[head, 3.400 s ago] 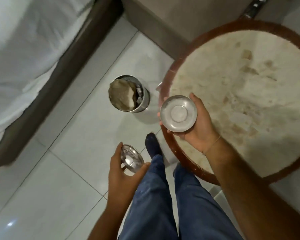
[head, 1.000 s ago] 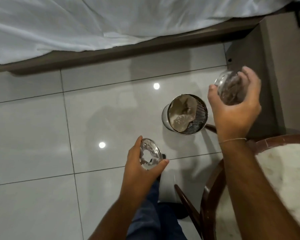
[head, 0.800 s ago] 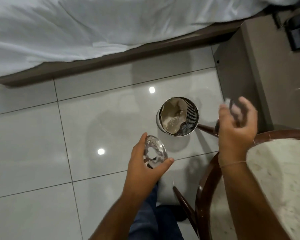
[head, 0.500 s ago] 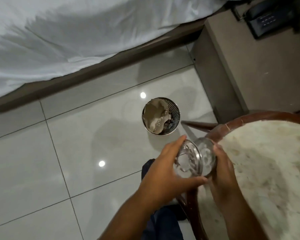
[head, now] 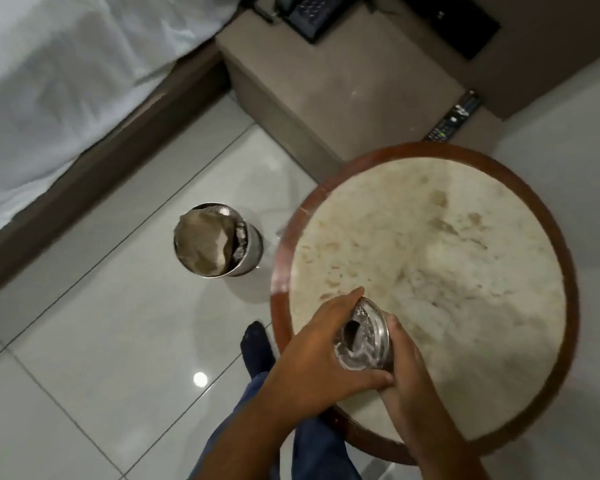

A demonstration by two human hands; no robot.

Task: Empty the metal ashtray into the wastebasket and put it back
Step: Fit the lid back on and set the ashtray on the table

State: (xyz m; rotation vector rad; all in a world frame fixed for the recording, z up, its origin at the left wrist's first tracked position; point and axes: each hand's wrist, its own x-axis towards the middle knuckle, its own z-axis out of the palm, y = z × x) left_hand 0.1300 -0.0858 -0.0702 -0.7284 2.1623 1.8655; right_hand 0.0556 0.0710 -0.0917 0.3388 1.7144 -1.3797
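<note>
A white-sheeted bed (head: 66,81) fills the upper left of the frame. The round marble tabletop (head: 465,271) with its wooden rim takes the right half. Left of centre on the tiled floor (head: 84,341) stands the wastebasket (head: 219,249), paper inside. Lower centre, over the tabletop's near edge, the left hand (head: 321,351) and right hand (head: 407,368) each hold a grip on the metal ashtray (head: 362,336), tilted between them.
</note>
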